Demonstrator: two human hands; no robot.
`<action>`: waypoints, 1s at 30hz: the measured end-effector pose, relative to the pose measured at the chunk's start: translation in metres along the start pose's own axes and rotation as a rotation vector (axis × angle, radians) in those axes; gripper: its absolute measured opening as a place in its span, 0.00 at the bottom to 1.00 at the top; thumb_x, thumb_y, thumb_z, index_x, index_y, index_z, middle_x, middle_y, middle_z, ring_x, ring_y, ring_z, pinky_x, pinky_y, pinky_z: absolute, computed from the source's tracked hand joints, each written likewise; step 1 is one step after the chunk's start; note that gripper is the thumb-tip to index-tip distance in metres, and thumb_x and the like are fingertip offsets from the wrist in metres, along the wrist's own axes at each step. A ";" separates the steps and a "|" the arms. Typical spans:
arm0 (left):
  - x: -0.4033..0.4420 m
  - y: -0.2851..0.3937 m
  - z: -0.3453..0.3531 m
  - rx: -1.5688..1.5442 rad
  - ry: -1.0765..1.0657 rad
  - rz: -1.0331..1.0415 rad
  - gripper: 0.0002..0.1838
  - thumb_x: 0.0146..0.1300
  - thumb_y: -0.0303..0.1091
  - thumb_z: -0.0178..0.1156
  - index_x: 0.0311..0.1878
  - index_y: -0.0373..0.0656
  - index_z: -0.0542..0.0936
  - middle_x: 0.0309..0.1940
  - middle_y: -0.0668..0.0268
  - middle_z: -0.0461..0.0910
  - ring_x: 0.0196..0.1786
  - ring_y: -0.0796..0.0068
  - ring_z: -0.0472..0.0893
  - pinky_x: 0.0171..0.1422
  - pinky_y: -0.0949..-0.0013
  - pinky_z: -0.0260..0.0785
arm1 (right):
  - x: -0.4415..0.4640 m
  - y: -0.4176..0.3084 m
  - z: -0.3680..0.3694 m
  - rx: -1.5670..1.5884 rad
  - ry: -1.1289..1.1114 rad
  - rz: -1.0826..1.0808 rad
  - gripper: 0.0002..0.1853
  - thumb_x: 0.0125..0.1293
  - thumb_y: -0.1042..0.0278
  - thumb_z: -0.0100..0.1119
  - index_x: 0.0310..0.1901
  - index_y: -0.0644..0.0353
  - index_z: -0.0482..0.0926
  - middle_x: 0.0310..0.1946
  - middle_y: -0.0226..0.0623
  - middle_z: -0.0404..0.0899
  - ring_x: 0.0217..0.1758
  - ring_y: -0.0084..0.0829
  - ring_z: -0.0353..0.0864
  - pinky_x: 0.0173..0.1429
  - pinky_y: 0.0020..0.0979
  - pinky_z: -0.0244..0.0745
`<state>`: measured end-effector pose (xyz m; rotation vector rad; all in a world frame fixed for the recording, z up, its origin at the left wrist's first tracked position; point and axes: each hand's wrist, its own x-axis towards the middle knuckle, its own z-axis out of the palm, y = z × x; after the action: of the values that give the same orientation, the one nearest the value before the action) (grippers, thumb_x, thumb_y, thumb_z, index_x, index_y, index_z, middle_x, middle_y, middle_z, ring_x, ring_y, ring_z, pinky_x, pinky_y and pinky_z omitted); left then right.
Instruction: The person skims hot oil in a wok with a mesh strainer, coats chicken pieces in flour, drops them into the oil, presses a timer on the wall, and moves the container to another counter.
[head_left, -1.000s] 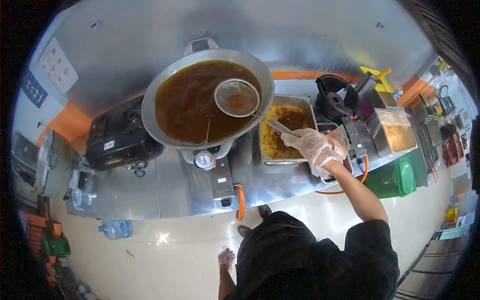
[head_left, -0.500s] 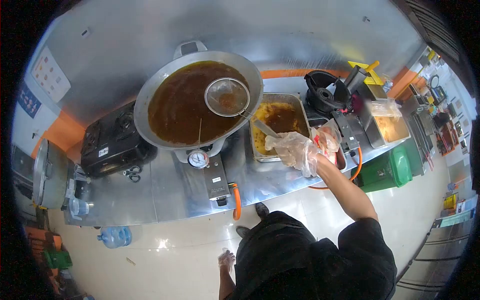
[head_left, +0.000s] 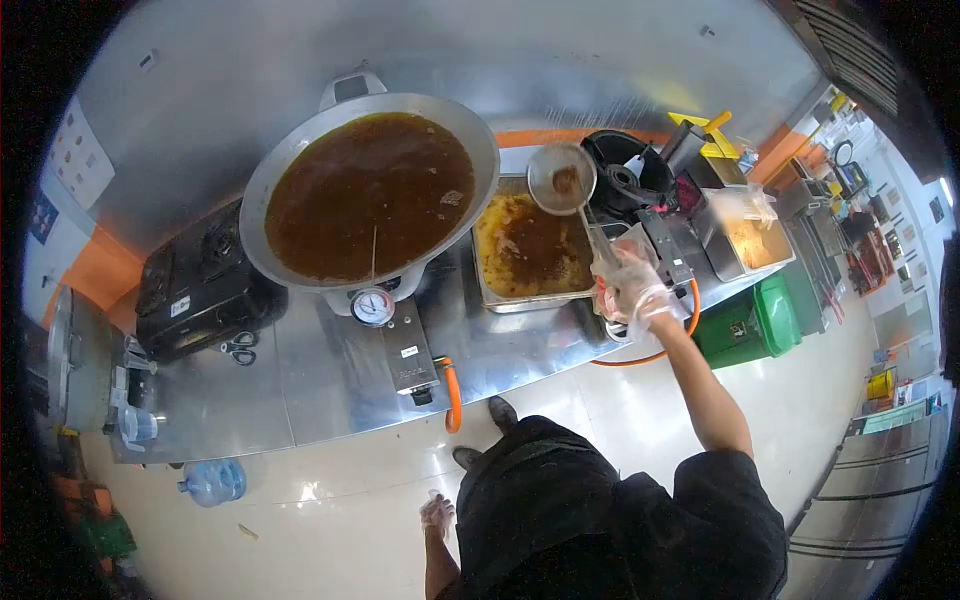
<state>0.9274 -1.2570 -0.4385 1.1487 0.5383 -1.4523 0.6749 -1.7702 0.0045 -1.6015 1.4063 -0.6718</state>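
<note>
Strainer: round fine-mesh bowl in a thin metal rim, at 1 o'clock from the view's centre, overlapping the upper right corner of the steel tray; a dark, crumbly brown clump sits in the mesh.
Right hand: at 3 o'clock, in a loose, wrinkled, see-through plastic glove; fingers closed around the strainer's straight handle.
Left hand: at 6 o'clock, hanging low beside the black clothing, in the same filmy plastic; fingers partly open and loosely bent, with nothing visible in their hold.
Tray contents: frothy yellow liquid with a grainy brown patch spreading across its middle.
Wok: wide, round, dull grey metal, between 10 and 11 o'clock, filled with smooth, glossy dark-brown liquid.
Thermometer: round white-faced dial at the wok's 6 o'clock edge, its slim stem slanting over the liquid.
Counter: brushed, shiny sheet steel, with scissors just short of 9 o'clock.
Stove: boxy, black, glossy, at 9 o'clock.
Bin: smooth green plastic, at 3 o'clock, beyond the right hand.
</note>
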 end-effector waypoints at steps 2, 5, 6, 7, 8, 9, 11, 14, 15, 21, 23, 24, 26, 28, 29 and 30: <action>-0.001 0.002 0.003 0.011 0.013 -0.018 0.09 0.66 0.34 0.65 0.34 0.46 0.73 0.26 0.67 0.71 0.27 0.71 0.71 0.30 0.67 0.65 | 0.028 0.075 0.008 -0.244 0.118 -0.193 0.18 0.66 0.57 0.58 0.53 0.57 0.78 0.42 0.40 0.77 0.44 0.41 0.76 0.50 0.40 0.71; 0.021 0.001 -0.019 -0.116 -0.120 -0.102 0.08 0.65 0.34 0.65 0.35 0.45 0.74 0.27 0.66 0.72 0.27 0.70 0.73 0.30 0.66 0.66 | 0.059 0.148 0.016 -0.367 0.117 -0.130 0.28 0.64 0.56 0.57 0.65 0.55 0.71 0.56 0.46 0.76 0.64 0.48 0.70 0.70 0.42 0.62; 0.026 -0.002 -0.029 -0.178 -0.185 -0.143 0.08 0.65 0.34 0.65 0.36 0.45 0.75 0.27 0.66 0.73 0.27 0.70 0.73 0.31 0.66 0.67 | 0.040 0.116 0.022 -0.578 0.210 -0.179 0.29 0.65 0.58 0.56 0.67 0.55 0.69 0.58 0.47 0.75 0.65 0.48 0.70 0.70 0.43 0.63; 0.025 -0.003 -0.032 -0.104 -0.149 -0.094 0.08 0.65 0.34 0.65 0.38 0.44 0.76 0.28 0.65 0.74 0.28 0.69 0.75 0.31 0.64 0.69 | 0.019 0.079 0.029 -0.790 0.317 -0.209 0.30 0.66 0.60 0.55 0.69 0.54 0.67 0.60 0.47 0.75 0.66 0.48 0.70 0.70 0.45 0.63; 0.024 -0.003 -0.032 -0.082 -0.118 -0.083 0.08 0.64 0.34 0.66 0.38 0.44 0.76 0.28 0.64 0.74 0.28 0.69 0.75 0.31 0.64 0.69 | 0.021 0.091 0.025 -0.643 0.240 -0.256 0.28 0.67 0.60 0.53 0.69 0.54 0.68 0.58 0.47 0.75 0.64 0.49 0.71 0.70 0.46 0.64; 0.025 -0.004 -0.032 -0.057 -0.089 -0.073 0.08 0.64 0.34 0.66 0.39 0.44 0.76 0.28 0.64 0.75 0.27 0.68 0.75 0.31 0.63 0.69 | 0.028 0.109 0.018 -0.495 0.167 -0.302 0.26 0.68 0.60 0.52 0.68 0.53 0.69 0.57 0.47 0.76 0.63 0.50 0.72 0.69 0.47 0.64; 0.028 -0.004 -0.036 -0.050 -0.075 -0.070 0.09 0.64 0.34 0.66 0.39 0.44 0.76 0.28 0.63 0.75 0.27 0.67 0.75 0.31 0.63 0.70 | 0.034 0.090 0.007 -0.459 0.132 -0.243 0.21 0.71 0.57 0.50 0.62 0.54 0.72 0.48 0.42 0.77 0.55 0.42 0.76 0.62 0.42 0.69; 0.037 -0.002 -0.046 -0.120 -0.128 -0.077 0.10 0.64 0.35 0.66 0.40 0.43 0.76 0.29 0.61 0.76 0.28 0.66 0.75 0.31 0.63 0.70 | 0.044 0.070 -0.005 0.096 0.024 0.102 0.18 0.73 0.54 0.50 0.56 0.55 0.75 0.40 0.34 0.77 0.46 0.32 0.78 0.55 0.35 0.73; 0.039 -0.003 -0.048 -0.146 -0.153 -0.073 0.10 0.64 0.35 0.66 0.40 0.43 0.76 0.29 0.61 0.76 0.27 0.65 0.75 0.31 0.63 0.70 | 0.064 0.098 -0.006 0.158 0.048 0.104 0.18 0.73 0.51 0.51 0.55 0.54 0.75 0.38 0.29 0.76 0.42 0.24 0.76 0.49 0.30 0.74; 0.025 -0.008 -0.054 -0.108 -0.151 -0.109 0.09 0.65 0.36 0.65 0.38 0.45 0.75 0.30 0.63 0.75 0.29 0.67 0.75 0.31 0.63 0.68 | 0.037 0.079 -0.015 -0.385 0.068 -0.247 0.18 0.73 0.53 0.53 0.58 0.52 0.75 0.43 0.29 0.79 0.45 0.26 0.77 0.54 0.29 0.74; 0.021 -0.012 -0.052 -0.126 -0.174 -0.099 0.09 0.65 0.37 0.65 0.37 0.45 0.75 0.29 0.63 0.76 0.28 0.67 0.75 0.31 0.64 0.68 | 0.052 0.101 -0.016 -0.513 0.075 -0.432 0.19 0.73 0.55 0.53 0.61 0.52 0.73 0.43 0.29 0.78 0.46 0.26 0.77 0.54 0.28 0.74; 0.015 -0.015 -0.047 -0.115 -0.108 -0.058 0.09 0.65 0.37 0.65 0.37 0.46 0.75 0.28 0.64 0.75 0.27 0.68 0.74 0.30 0.65 0.67 | 0.060 0.114 -0.018 -0.576 0.087 -0.525 0.20 0.73 0.56 0.53 0.63 0.52 0.72 0.42 0.29 0.77 0.46 0.26 0.76 0.54 0.27 0.74; -0.003 -0.020 -0.028 -0.085 0.028 0.019 0.09 0.65 0.37 0.65 0.36 0.48 0.74 0.26 0.67 0.73 0.25 0.70 0.73 0.29 0.67 0.66 | 0.052 0.103 -0.016 -0.348 -0.006 -0.357 0.22 0.73 0.59 0.53 0.66 0.52 0.70 0.45 0.30 0.77 0.47 0.27 0.76 0.55 0.27 0.73; -0.018 -0.020 -0.016 0.030 0.075 0.040 0.10 0.65 0.37 0.66 0.35 0.49 0.73 0.25 0.68 0.72 0.24 0.72 0.71 0.28 0.69 0.64 | 0.024 0.055 -0.012 -0.340 -0.038 -0.172 0.23 0.73 0.62 0.53 0.67 0.53 0.68 0.48 0.32 0.76 0.47 0.28 0.76 0.58 0.27 0.73; -0.022 -0.016 -0.011 0.087 0.097 0.054 0.10 0.65 0.37 0.66 0.35 0.49 0.72 0.25 0.69 0.71 0.23 0.73 0.70 0.28 0.70 0.64 | 0.019 0.053 -0.011 -0.233 -0.035 -0.235 0.23 0.72 0.62 0.53 0.67 0.53 0.68 0.49 0.32 0.76 0.48 0.29 0.77 0.59 0.28 0.72; -0.025 -0.011 -0.004 0.086 0.114 0.051 0.11 0.65 0.37 0.66 0.35 0.49 0.72 0.24 0.70 0.70 0.23 0.73 0.70 0.27 0.70 0.63 | 0.030 0.061 -0.014 -0.469 -0.006 -0.326 0.24 0.72 0.62 0.53 0.67 0.53 0.68 0.50 0.35 0.77 0.51 0.32 0.77 0.60 0.30 0.72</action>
<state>0.9148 -1.2394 -0.4218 1.3102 0.5251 -1.3835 0.6395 -1.8012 -0.0469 -2.2325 1.3771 -0.5416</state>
